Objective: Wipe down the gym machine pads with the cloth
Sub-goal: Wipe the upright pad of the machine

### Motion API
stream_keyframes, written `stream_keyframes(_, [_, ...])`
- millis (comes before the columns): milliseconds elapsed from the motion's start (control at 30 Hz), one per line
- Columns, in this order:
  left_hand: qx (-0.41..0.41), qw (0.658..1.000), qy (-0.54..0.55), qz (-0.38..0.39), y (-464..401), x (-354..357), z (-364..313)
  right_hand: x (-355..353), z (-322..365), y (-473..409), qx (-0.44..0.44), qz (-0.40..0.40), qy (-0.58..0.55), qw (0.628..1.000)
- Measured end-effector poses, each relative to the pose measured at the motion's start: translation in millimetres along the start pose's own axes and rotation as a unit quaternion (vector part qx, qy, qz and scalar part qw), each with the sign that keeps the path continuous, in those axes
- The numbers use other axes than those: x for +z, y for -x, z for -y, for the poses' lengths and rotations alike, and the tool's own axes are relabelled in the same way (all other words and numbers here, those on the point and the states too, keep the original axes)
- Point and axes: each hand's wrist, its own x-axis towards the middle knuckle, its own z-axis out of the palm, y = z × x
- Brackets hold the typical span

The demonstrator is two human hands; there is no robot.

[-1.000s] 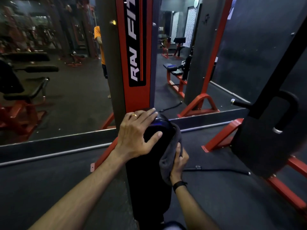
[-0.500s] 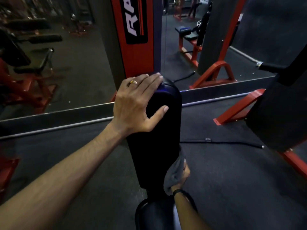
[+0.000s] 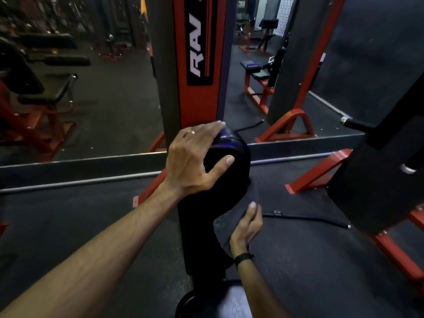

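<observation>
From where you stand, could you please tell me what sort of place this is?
Most likely a gym: a black upright machine pad, red-framed exercise benches reflected in a floor-level wall mirror, and dark rubber flooring.

White "RAV" lettering, cut off at top, on red/black machine upright (image 3: pixel 199 65).
</observation>
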Motion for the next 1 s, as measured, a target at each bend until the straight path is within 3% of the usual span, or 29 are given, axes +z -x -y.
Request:
stream_keyframes(167, [-0.153,0.971,0.170,-0.074,-1.8,0.9,-1.3,32.8,92.7,-28.5,-0.146,0.012,-0.014,0.989])
stream_keyframes(300, [-0.216,0.943,0.216,-0.134,-6.3,3.5,0.7,46.1,140.7,-43.2,-0.246,0.044,0.038,0.968])
stream_keyframes(500, [-0.280,0.901,0.259,-0.206,-8.5,6.9,2.9,62.1,189.0,-40.1,-0.418,0.109,0.259,0.864])
stream_keyframes(633, [-0.304,0.880,0.285,-0.230,-8.0,5.2,3.2,70.2,195.6,-33.5,-0.484,0.118,0.326,0.804])
stream_keyframes(800, [-0.324,0.866,0.300,-0.234,-8.5,5.1,4.9,75.3,195.8,-30.6,-0.529,0.128,0.334,0.770])
stream_keyframes(867, [-0.321,0.868,0.300,-0.231,-7.5,5.1,4.1,71.4,194.9,-34.2,-0.513,0.130,0.305,0.792])
stream_keyframes(1000, [-0.347,0.855,0.303,-0.239,-8.1,4.7,5.6,71.2,193.5,-31.0,-0.304,0.057,0.200,0.930])
